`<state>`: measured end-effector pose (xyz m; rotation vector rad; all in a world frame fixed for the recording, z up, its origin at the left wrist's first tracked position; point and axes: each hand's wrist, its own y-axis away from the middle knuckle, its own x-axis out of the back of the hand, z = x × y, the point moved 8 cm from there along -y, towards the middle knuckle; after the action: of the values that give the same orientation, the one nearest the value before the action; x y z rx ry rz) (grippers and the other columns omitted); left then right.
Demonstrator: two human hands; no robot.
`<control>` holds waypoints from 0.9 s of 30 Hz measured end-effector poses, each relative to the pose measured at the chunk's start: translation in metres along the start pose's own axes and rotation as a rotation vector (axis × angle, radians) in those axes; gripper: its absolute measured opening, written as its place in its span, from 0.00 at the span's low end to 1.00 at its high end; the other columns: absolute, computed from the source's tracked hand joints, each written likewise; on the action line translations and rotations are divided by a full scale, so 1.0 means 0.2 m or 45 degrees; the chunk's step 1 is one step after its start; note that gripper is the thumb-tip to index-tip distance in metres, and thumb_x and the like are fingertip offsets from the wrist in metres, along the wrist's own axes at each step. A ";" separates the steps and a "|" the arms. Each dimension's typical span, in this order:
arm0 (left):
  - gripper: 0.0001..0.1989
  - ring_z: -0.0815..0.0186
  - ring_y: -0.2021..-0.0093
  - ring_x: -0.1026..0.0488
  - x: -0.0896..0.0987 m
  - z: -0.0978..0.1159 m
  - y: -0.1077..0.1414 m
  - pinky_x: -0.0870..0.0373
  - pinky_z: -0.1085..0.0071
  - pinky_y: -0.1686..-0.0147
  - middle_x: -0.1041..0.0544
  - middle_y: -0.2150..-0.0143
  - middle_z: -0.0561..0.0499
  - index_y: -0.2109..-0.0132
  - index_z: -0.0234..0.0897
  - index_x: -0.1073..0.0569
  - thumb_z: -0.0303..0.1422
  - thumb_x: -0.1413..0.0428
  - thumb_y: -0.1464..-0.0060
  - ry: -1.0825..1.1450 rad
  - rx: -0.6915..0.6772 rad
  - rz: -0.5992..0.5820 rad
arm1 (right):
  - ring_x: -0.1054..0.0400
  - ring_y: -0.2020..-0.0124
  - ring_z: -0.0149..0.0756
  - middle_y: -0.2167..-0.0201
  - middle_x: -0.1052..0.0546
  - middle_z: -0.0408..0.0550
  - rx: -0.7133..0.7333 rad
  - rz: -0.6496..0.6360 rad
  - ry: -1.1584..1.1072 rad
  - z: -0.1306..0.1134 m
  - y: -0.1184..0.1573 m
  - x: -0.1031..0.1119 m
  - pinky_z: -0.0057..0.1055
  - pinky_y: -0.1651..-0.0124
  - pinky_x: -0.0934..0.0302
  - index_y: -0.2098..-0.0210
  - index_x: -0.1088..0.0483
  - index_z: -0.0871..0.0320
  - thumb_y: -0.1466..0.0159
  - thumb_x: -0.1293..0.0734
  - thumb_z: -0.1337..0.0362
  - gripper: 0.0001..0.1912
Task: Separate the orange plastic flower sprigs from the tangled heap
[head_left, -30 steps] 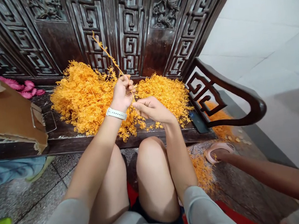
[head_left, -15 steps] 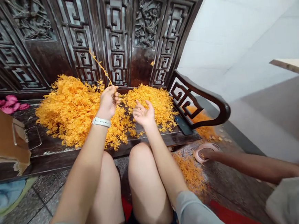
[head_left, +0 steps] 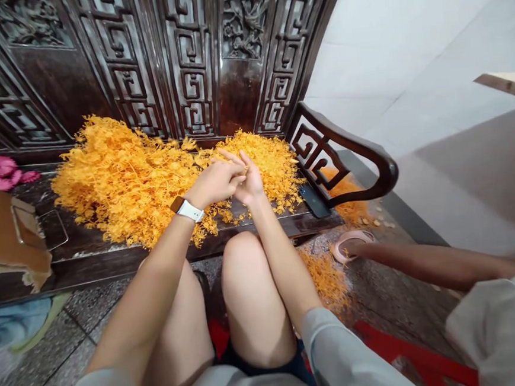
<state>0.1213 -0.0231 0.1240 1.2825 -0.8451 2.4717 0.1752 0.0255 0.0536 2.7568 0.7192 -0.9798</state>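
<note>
My left hand (head_left: pixel 216 182), with a pale watch on its wrist, reaches across to my right hand, its fingers bent and pressed together at the right palm. Whatever it pinches is too small or hidden to name. My right hand (head_left: pixel 250 180) is palm up with fingers spread, some of them partly behind the left hand. A large heap of orange artificial sprigs (head_left: pixel 123 180) lies on the dark bench at the left. Behind and to the right of my hands is a smaller pile of loose orange pieces (head_left: pixel 275 162).
A phone (head_left: pixel 314 200) lies by the bench's curved armrest (head_left: pixel 387 174). At the left are a cardboard box (head_left: pixel 2 231) and pink flowers (head_left: pixel 4 173). Orange bits (head_left: pixel 324 280) lie on the floor near another person's sandalled foot (head_left: pixel 353 246).
My left hand has moved right to meet my right hand. The long orange stem that stood up from it no longer shows. The view has shifted slightly.
</note>
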 end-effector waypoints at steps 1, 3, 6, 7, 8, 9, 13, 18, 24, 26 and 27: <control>0.12 0.61 0.69 0.31 -0.02 0.01 0.00 0.39 0.62 0.65 0.24 0.71 0.47 0.69 0.38 0.24 0.32 0.45 0.36 -0.006 0.009 -0.053 | 0.22 0.52 0.40 0.58 0.16 0.50 0.040 0.025 0.003 -0.01 0.00 0.01 0.36 0.49 0.27 0.50 0.23 0.57 0.30 0.36 0.49 0.20; 0.13 0.62 0.70 0.33 -0.05 0.01 0.01 0.40 0.63 0.66 0.26 0.73 0.49 0.70 0.38 0.25 0.34 0.45 0.37 0.073 -0.005 -0.200 | 0.22 0.52 0.36 0.52 0.17 0.48 0.129 0.120 0.023 -0.04 0.00 0.05 0.32 0.49 0.27 0.50 0.24 0.54 0.33 0.32 0.57 0.14; 0.15 0.65 0.70 0.33 -0.08 -0.03 0.05 0.40 0.65 0.67 0.25 0.70 0.50 0.68 0.38 0.25 0.42 0.44 0.35 0.346 -0.039 -0.406 | 0.23 0.57 0.31 0.48 0.18 0.44 0.190 0.205 0.044 -0.06 0.01 0.10 0.27 0.55 0.27 0.52 0.26 0.52 0.38 0.26 0.63 0.15; 0.18 0.66 0.70 0.33 -0.08 -0.06 0.06 0.40 0.66 0.67 0.26 0.70 0.51 0.67 0.38 0.25 0.46 0.45 0.35 0.426 -0.027 -0.425 | 0.24 0.59 0.30 0.49 0.18 0.43 0.204 0.201 0.041 -0.06 0.01 0.10 0.26 0.57 0.27 0.52 0.26 0.51 0.39 0.25 0.64 0.17; 0.21 0.66 0.71 0.35 -0.06 -0.10 0.06 0.40 0.66 0.67 0.27 0.70 0.52 0.68 0.38 0.25 0.49 0.46 0.34 0.481 -0.002 -0.419 | 0.25 0.62 0.29 0.50 0.18 0.42 0.222 0.187 0.037 -0.07 0.01 0.11 0.25 0.59 0.28 0.52 0.27 0.51 0.41 0.24 0.64 0.18; 0.24 0.66 0.72 0.36 -0.04 -0.15 0.07 0.41 0.66 0.68 0.29 0.72 0.52 0.69 0.39 0.27 0.52 0.47 0.34 0.508 0.033 -0.393 | 0.26 0.63 0.28 0.51 0.18 0.42 0.244 0.169 0.038 -0.07 0.01 0.11 0.25 0.60 0.28 0.52 0.28 0.51 0.42 0.23 0.65 0.20; 0.28 0.66 0.72 0.38 0.06 -0.30 0.07 0.41 0.66 0.69 0.32 0.75 0.52 0.73 0.39 0.30 0.57 0.44 0.37 0.434 0.226 -0.095 | 0.26 0.61 0.29 0.54 0.19 0.41 0.305 0.146 0.074 -0.08 0.00 0.09 0.25 0.58 0.28 0.52 0.29 0.51 0.44 0.22 0.66 0.22; 0.19 0.62 0.61 0.28 0.14 -0.31 0.06 0.31 0.64 0.56 0.20 0.61 0.46 0.61 0.36 0.21 0.49 0.34 0.44 0.307 0.287 0.256 | 0.26 0.59 0.31 0.57 0.20 0.45 0.252 0.286 0.181 -0.05 0.00 0.07 0.25 0.59 0.29 0.57 0.28 0.54 0.42 0.24 0.70 0.16; 0.20 0.59 0.53 0.26 0.12 -0.33 0.04 0.27 0.62 0.50 0.23 0.50 0.43 0.47 0.36 0.19 0.40 0.32 0.44 0.312 0.286 0.317 | 0.32 0.69 0.26 0.66 0.23 0.42 0.158 0.322 0.181 -0.02 0.02 0.05 0.22 0.69 0.37 0.59 0.28 0.56 0.40 0.28 0.77 0.14; 0.18 0.57 0.48 0.27 0.10 -0.33 0.03 0.27 0.60 0.46 0.25 0.48 0.44 0.45 0.39 0.18 0.38 0.34 0.42 0.349 0.223 0.241 | 0.32 0.69 0.26 0.67 0.23 0.41 0.113 0.274 0.174 0.00 0.03 0.03 0.22 0.69 0.37 0.59 0.30 0.56 0.41 0.28 0.77 0.15; 0.16 0.56 0.45 0.27 0.09 -0.32 0.03 0.27 0.58 0.43 0.26 0.47 0.44 0.47 0.40 0.16 0.37 0.34 0.41 0.366 0.183 0.192 | 0.31 0.69 0.26 0.67 0.22 0.41 0.101 0.244 0.162 0.01 0.03 0.03 0.23 0.68 0.36 0.59 0.30 0.56 0.41 0.27 0.77 0.15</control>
<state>0.0655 0.0076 0.1069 0.8980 -0.7261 2.7913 0.1806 0.0225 0.0490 2.9114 0.4294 -0.8180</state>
